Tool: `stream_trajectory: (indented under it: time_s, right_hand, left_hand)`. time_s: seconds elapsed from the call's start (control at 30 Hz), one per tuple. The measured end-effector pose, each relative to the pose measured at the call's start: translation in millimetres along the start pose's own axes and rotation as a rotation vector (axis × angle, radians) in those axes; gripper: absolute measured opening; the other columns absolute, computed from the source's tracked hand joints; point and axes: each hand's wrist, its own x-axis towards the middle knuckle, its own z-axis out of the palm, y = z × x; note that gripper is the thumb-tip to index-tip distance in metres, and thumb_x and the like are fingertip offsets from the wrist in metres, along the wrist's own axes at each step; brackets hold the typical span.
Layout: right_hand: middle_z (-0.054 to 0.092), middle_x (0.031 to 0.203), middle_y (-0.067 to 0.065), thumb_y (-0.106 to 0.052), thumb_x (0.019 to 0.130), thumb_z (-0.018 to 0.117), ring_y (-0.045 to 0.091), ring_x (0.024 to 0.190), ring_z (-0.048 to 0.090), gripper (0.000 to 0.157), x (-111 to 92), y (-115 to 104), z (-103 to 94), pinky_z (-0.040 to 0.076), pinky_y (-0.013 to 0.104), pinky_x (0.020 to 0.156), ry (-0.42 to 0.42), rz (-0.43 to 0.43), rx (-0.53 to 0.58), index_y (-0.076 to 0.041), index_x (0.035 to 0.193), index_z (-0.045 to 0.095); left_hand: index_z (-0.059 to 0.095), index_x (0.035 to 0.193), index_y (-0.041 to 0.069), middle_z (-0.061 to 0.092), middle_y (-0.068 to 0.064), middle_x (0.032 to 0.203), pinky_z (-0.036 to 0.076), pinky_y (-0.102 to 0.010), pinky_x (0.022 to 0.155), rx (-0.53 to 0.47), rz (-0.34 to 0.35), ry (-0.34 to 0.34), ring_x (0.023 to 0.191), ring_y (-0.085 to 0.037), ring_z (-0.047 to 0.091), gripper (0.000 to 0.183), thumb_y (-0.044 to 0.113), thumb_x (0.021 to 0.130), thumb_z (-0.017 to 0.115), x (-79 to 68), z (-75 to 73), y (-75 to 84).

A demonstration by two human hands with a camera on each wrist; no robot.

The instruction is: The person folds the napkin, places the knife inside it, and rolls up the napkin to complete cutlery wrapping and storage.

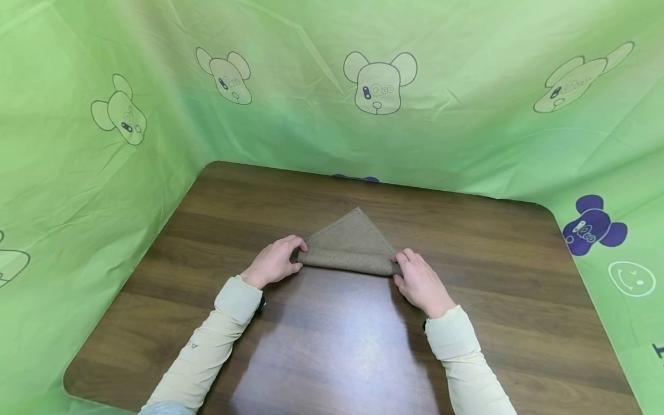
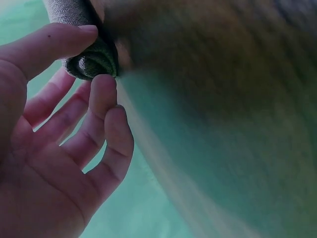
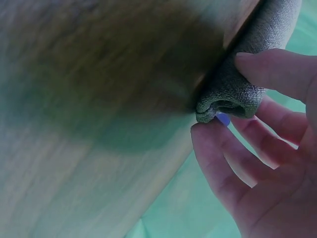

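A grey-brown cloth (image 1: 349,235) lies on the table, its near part rolled into a tube and its far part a flat triangle with a stitched hem pointing away. My left hand (image 1: 276,259) holds the roll's left end, thumb on the near side and curled fingers at the end and beyond. At the right end my right hand (image 1: 419,280) grips in much the same way. In the left wrist view, the roll (image 2: 74,12) shows spiral layers at its end. A looser, flattened opening appears at the roll's other end (image 3: 233,99) in the right wrist view.
The dark wooden table (image 1: 519,323) has rounded corners and a bright glare patch near its front. Green curtains (image 1: 301,115) printed with bear heads hang behind it and along both sides.
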Motion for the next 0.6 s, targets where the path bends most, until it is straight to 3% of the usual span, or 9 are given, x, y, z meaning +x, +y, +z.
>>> stream_trajectory:
  time_s: [0.27, 0.6]
  right_hand:
    - [0.060, 0.107, 0.014, -0.003, 0.085, 0.064, 0.036, 0.101, 0.058, 0.026, -1.1, -0.4, -2.0, 0.048, 0.047, 0.088, -0.016, 0.009, -0.002, 0.003, 0.110, 0.061]
    - [0.060, 0.106, 0.015, -0.003, 0.089, 0.059, 0.035, 0.099, 0.059, 0.021, -0.9, -1.3, -3.6, 0.049, 0.048, 0.086, -0.013, 0.015, -0.008, 0.004, 0.109, 0.060]
  left_hand:
    - [0.062, 0.110, 0.013, 0.066, -0.005, 0.118, 0.050, -0.042, 0.090, -0.068, 0.020, -0.012, 0.107, -0.025, 0.063, 0.030, 0.014, 0.082, 0.073, 0.8, -2.2, -5.7]
    - [0.060, 0.114, 0.013, 0.066, -0.006, 0.121, 0.046, -0.042, 0.096, -0.149, -0.008, -0.050, 0.112, -0.025, 0.061, 0.029, 0.021, 0.088, 0.069, -0.2, -6.3, -10.0]
